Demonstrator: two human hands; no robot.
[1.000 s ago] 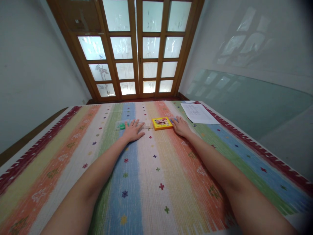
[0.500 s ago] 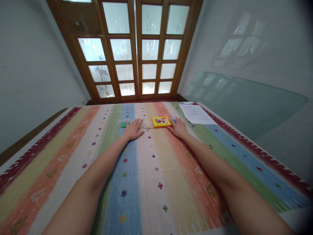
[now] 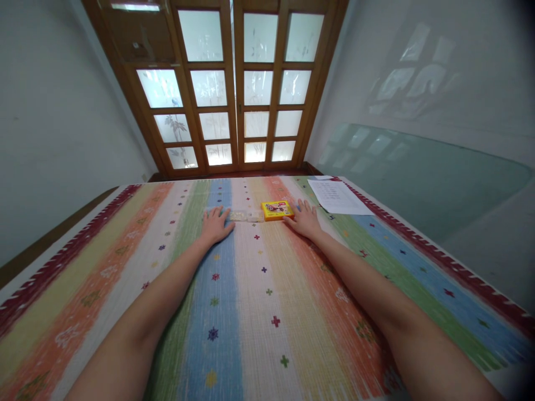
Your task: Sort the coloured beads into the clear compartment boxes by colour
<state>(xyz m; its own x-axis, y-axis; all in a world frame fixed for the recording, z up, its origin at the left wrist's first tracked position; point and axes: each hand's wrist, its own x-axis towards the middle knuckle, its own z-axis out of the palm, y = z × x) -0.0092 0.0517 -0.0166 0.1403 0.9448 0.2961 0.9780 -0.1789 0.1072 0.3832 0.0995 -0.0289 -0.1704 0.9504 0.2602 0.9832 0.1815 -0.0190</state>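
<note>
Watching left hand (image 3: 215, 225): released, fingers fanned; I cannot tell what lies under it.
Right hand (image 3: 304, 219): released, spread, thumb at the corner of a flat yellow rectangular box (image 3: 277, 210).
Box: between both hands, nearer the right.
Clear plastic container (image 3: 244, 216): between left hand and box.

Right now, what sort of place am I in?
Probably a room in a home, judging by the colourful striped tablecloth, the glass-paned wooden doors and the pale walls on both sides.
</note>
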